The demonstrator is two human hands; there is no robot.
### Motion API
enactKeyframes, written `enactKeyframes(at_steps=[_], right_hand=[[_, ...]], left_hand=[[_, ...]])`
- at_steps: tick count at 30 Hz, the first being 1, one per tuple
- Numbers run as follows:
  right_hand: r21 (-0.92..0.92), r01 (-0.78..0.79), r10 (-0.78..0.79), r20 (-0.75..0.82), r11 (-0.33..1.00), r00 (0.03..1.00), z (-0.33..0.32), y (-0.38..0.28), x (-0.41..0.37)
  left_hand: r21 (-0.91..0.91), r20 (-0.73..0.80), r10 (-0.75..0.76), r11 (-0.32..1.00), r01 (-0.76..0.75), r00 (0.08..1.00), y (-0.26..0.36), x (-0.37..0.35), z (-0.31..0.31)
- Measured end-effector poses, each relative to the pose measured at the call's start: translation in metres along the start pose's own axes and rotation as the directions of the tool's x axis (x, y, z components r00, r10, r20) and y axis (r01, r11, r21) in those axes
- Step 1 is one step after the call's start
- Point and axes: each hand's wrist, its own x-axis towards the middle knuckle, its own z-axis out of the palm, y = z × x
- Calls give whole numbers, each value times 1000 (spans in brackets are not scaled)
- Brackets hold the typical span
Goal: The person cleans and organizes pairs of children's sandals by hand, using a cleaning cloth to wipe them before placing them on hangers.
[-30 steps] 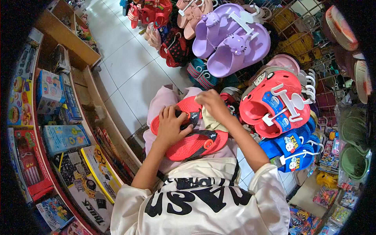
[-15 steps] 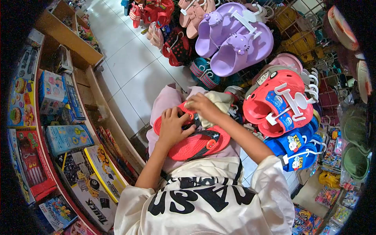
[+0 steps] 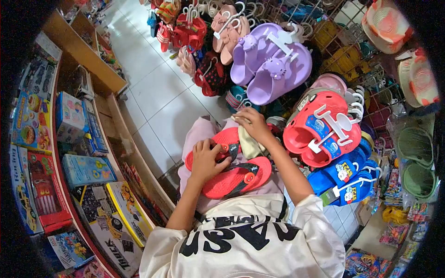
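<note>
Two red flip-flops with black straps and round red badges lie across my lap. My left hand (image 3: 208,162) is closed on the farther flip-flop (image 3: 226,137), its fingers over the sole near the strap. The nearer flip-flop (image 3: 218,183) lies just below that hand, its strap facing up. My right hand (image 3: 252,125) pinches a cream cloth (image 3: 250,141), which hangs down beside the far flip-flop's right end. Part of the cloth is hidden behind my right forearm.
On the right, a wire rack (image 3: 324,34) carries purple slides (image 3: 278,74), red clogs (image 3: 301,134) and blue slides (image 3: 345,171) on white hangers. Boxed toys (image 3: 104,222) fill the shelf at left. A white tiled floor (image 3: 157,97) runs ahead.
My right hand has lifted the cream cloth away from the far flip-flop, uncovering more of its sole and strap. My left hand stays on the flip-flop. The view has shifted slightly.
</note>
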Motion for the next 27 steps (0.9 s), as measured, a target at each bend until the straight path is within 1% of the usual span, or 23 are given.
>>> enactKeyframes(at_steps=[1,2,3,5,6,7,9,10,12,13,14,15,17,18,19,21,22,25,26,27], right_hand=[[-115,167,-162,49,979,986,-3,2,-13],[-221,332,-313,117,917,942,-4,8,-26],[-311,487,-444,203,816,873,-3,14,-35],[-242,275,-260,92,931,961,0,19,-43],[-195,156,-150,44,968,988,0,22,-49],[-195,95,-103,-35,976,994,-1,21,-46],[-178,-26,-9,-190,984,982,1,13,-34],[-145,-21,-16,-246,989,969,1,0,-34],[-140,106,-107,-1,984,994,-4,-16,-46],[-121,163,-148,124,979,981,-4,-19,-53],[-150,120,-103,113,981,988,1,-9,-57],[-117,15,-7,71,993,997,3,-4,-59],[-52,-184,184,-3,982,983,-3,-4,-53],[-135,-90,86,-38,987,996,-3,-6,-52],[-109,16,-13,33,994,999,-3,-13,-51],[-33,220,-211,165,975,963,0,-27,-53],[-150,249,-204,264,957,943,6,-28,-55],[-286,36,-1,120,958,993,9,-21,-54],[-256,-24,50,96,966,994,6,-22,-49],[-280,-37,59,71,959,996,10,-23,-51]], left_hand=[[3,8,-6,1000,6,1000,2,-1,-1],[4,13,-12,1000,12,1000,4,1,-2],[6,18,-20,1000,19,1000,6,2,-3],[33,38,-4,999,3,999,9,5,-3],[56,37,0,998,-2,999,11,5,0],[78,33,3,997,-5,999,13,7,4],[13,-2,-71,997,71,997,7,6,11],[-16,-23,-106,994,106,994,4,8,13],[-88,-141,-146,987,135,979,3,12,14],[-124,-192,-173,981,151,966,3,11,14],[-85,-153,-171,984,159,973,2,13,13],[-36,-127,-169,985,166,977,2,14,12],[55,-84,-166,984,171,983,4,20,13],[45,-80,-190,980,194,979,4,22,13],[37,-74,-215,975,218,974,2,24,12],[43,-67,-242,969,245,968,1,26,12],[56,-64,-242,968,246,968,1,26,13],[61,-72,-255,964,259,964,5,27,18],[60,-80,-262,962,267,962,6,28,19],[51,-86,-265,962,270,960,7,27,19]])
